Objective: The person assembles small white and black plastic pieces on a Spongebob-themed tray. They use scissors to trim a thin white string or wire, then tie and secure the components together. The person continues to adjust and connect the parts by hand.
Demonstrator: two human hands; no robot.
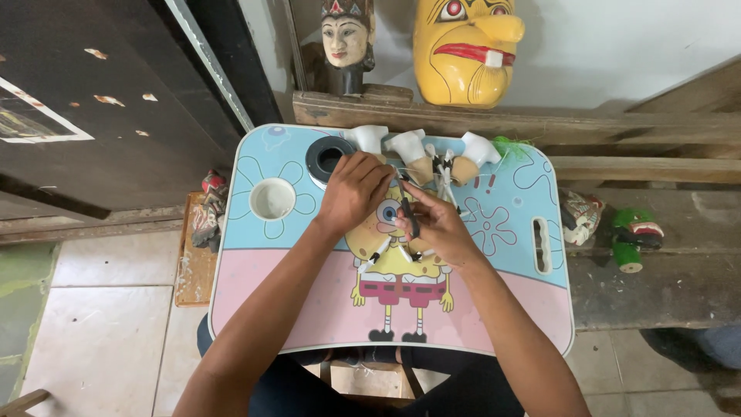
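Note:
My left hand is closed over a small pale piece on a little lap table with a blue and pink cartoon top. My right hand grips a thin dark tool, its tip pointing toward the left hand. Just beyond the hands lie small wooden puppet heads with white caps and a bunch of thin sticks. What the left fingers hold is mostly hidden.
A black tape roll and a round cup recess sit on the table's left. Two carved masks, one yellow, rest on a wooden beam behind. Small painted masks lie at right, another at left. Tiled floor below.

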